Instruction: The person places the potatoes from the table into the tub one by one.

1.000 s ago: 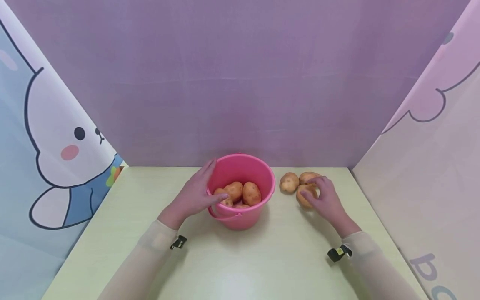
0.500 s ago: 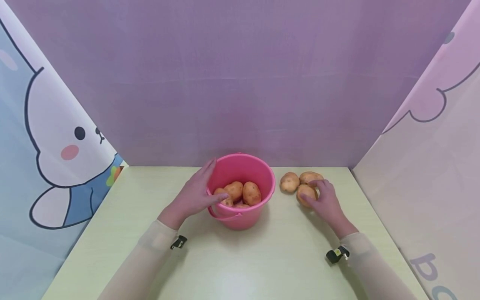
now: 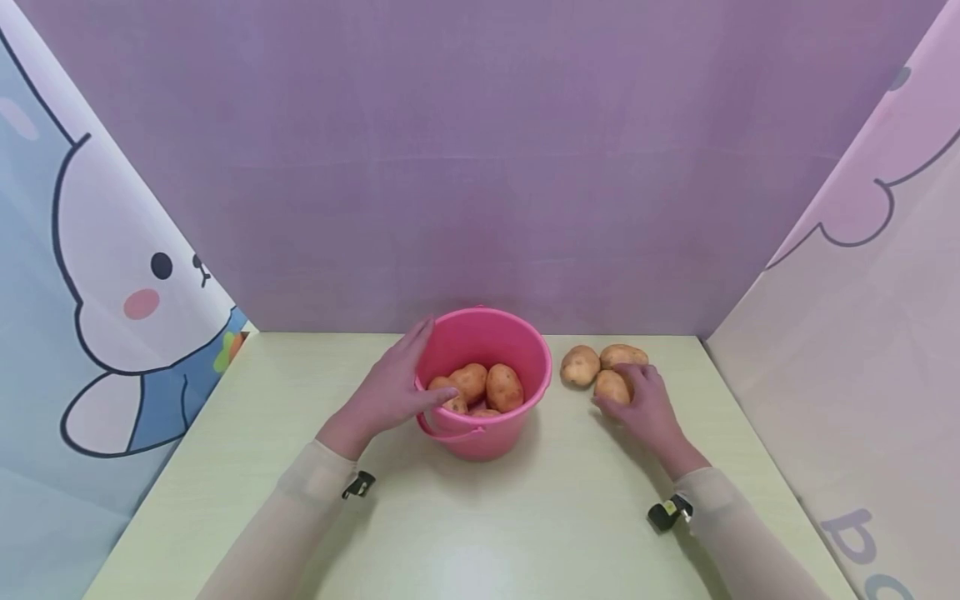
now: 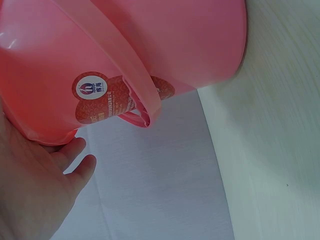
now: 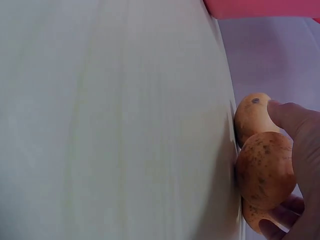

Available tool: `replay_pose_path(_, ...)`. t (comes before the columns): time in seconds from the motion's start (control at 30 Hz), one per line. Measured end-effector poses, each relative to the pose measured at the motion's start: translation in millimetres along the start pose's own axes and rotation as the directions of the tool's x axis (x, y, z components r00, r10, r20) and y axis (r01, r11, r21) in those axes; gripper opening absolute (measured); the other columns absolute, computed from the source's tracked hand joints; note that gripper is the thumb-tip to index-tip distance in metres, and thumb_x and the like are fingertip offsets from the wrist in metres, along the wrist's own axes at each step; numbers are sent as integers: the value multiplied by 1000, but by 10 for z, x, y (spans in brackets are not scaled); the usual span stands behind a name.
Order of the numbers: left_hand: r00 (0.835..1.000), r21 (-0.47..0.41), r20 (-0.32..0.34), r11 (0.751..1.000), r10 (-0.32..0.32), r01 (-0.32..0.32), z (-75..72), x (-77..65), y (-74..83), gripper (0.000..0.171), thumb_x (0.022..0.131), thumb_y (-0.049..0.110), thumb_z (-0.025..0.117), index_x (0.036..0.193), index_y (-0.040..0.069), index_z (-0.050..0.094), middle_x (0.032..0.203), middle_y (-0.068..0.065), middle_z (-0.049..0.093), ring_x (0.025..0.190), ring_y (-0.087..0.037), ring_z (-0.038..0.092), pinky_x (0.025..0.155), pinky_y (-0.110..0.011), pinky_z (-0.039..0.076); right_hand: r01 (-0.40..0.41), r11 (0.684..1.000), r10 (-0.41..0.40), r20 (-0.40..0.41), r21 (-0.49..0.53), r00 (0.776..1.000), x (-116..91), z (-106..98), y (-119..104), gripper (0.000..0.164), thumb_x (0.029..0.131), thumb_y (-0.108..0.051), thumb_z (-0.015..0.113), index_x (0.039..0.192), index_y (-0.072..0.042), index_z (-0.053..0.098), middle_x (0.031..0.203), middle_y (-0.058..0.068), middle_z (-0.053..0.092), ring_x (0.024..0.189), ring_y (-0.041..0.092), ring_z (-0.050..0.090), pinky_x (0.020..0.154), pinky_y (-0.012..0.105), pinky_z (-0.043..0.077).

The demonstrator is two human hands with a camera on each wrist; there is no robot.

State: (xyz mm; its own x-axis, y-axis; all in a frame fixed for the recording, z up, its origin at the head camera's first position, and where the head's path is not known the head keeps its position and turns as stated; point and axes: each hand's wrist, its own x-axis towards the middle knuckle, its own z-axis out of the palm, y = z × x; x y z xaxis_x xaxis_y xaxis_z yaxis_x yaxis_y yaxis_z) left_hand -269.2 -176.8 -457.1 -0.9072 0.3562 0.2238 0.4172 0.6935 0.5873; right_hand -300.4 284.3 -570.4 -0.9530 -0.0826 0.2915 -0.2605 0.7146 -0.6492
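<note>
A pink bucket (image 3: pixel 495 435) with several potatoes in it, among them a potato (image 3: pixel 505 388), stands mid-table. At its left rim, my left hand (image 3: pixel 386 392) holds on, thumb over the edge and fingers along the outside. The left wrist view shows the bucket's side with its handle (image 4: pixel 117 50) hanging down, and some fingertips (image 4: pixel 82 170) past the rim. My right hand (image 3: pixel 651 408) grips the nearest potato (image 3: pixel 612 387) of a small group, thumb on one side and fingers on the other. Behind it lie two more potatoes, a left one (image 3: pixel 580 367) and a right one (image 3: pixel 622 357).
The pale table (image 3: pixel 480 533) reaches back to a purple cloth wall (image 3: pixel 480 167). Printed side panels stand at the left (image 3: pixel 112 333) and right (image 3: pixel 847 350). The bucket is to the left of the loose potatoes.
My right hand has shifted slightly left and toward me, and its thumb and fingers have closed round the nearest potato. The left hand and bucket have stayed in place.
</note>
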Motion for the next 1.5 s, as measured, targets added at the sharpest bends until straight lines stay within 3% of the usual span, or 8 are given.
replay_pose_path(0.33, 1000, 15, 0, 1000, 9, -9, -8, 5, -8, 125, 90, 76, 76, 178, 10, 16, 184, -10, 20, 164, -41, 30, 116, -67, 49, 34, 999, -34, -12, -2, 999, -4, 58, -37, 77, 90, -27, 94, 152, -2, 57, 140, 32, 45, 124, 50, 54, 106, 70, 47)
replay_pose_path(0.67, 1000, 27, 0, 999, 20, -20, -28, 6, 15, 125, 91, 73, 77, 178, 8, 16, 183, -12, 20, 163, -43, 30, 117, -67, 47, -1, 999, 0, 39, 39, 999, -7, 57, -19, 65, 95, -17, 86, 153, -9, 56, 141, 31, 40, 120, 52, 57, 102, 69, 50)
replay_pose_path(0.87, 1000, 19, 3, 1000, 12, -13, -36, 10, 27, 124, 91, 72, 78, 178, 7, 17, 184, -10, 20, 164, -42, 30, 119, -67, 46, 19, 997, -24, 53, 77, 998, -4, 53, -47, 66, 94, -13, 86, 153, -7, 56, 144, 34, 39, 125, 51, 54, 103, 70, 48)
replay_pose_path(1.5, 1000, 23, 10, 1000, 0, -1, -22, 4, 0, 124, 91, 72, 78, 178, 9, 15, 184, -9, 19, 164, -41, 29, 118, -67, 47, 6, 997, -11, 72, 75, 997, 3, 44, -34, 64, 94, -13, 87, 150, -4, 56, 147, 34, 39, 130, 51, 51, 108, 71, 46)
